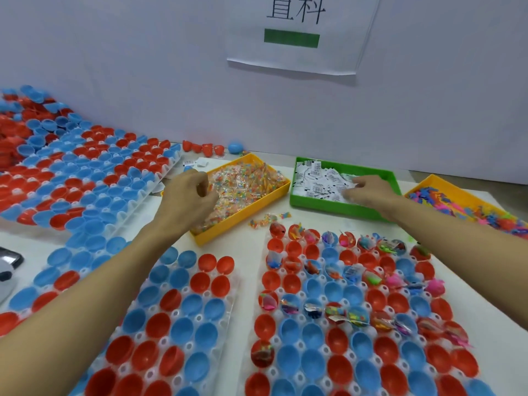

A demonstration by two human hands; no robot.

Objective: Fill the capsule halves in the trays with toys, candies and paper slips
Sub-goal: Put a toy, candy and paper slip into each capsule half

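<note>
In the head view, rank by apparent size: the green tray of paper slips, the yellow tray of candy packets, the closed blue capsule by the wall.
1-2. Yellow plastic candy tray and green plastic slip tray: they look alike, so unranked.
3. Closed blue plastic capsule: clearly smallest, though it sits farthest back.

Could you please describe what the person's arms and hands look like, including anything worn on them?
Both forearms are bare up to the frame edge, with no sleeves in view. The left hand and right hand show no gloves, rings, watch or wristband.
</note>
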